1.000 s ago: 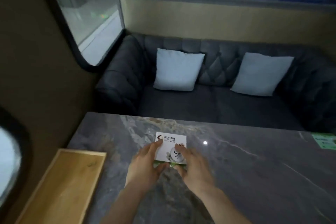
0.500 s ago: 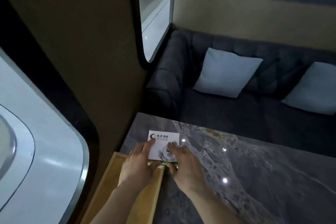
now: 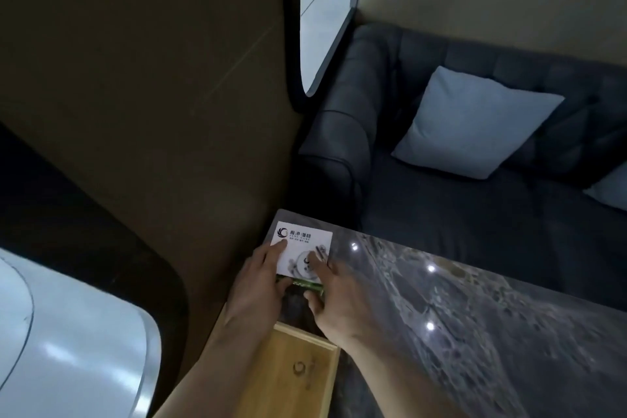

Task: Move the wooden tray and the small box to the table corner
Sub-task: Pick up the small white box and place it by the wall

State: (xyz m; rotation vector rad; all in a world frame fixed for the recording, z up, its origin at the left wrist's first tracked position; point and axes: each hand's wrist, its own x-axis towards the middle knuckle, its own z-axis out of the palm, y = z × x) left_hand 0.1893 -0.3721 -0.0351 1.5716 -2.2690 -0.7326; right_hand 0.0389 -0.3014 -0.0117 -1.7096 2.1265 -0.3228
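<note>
A small white box (image 3: 302, 248) with a dark logo and a green near side lies at the far left corner of the grey marble table (image 3: 458, 332), close to the wall. My left hand (image 3: 258, 285) grips its left side, with the index finger on the lid. My right hand (image 3: 339, 302) grips its right side, fingers on the lid and thumb at the near edge. The wooden tray (image 3: 298, 373) lies just behind the box along the table's left edge, partly under my forearms.
A brown wall (image 3: 169, 112) with a dark-framed window runs along the table's left edge. Beyond the far edge stands a dark tufted sofa (image 3: 441, 200) with a pale blue cushion (image 3: 475, 122). The marble top stretches off to the right.
Both hands have slid the box from the middle of the table left and away into the far corner by the wall. The view has swung left with it.
</note>
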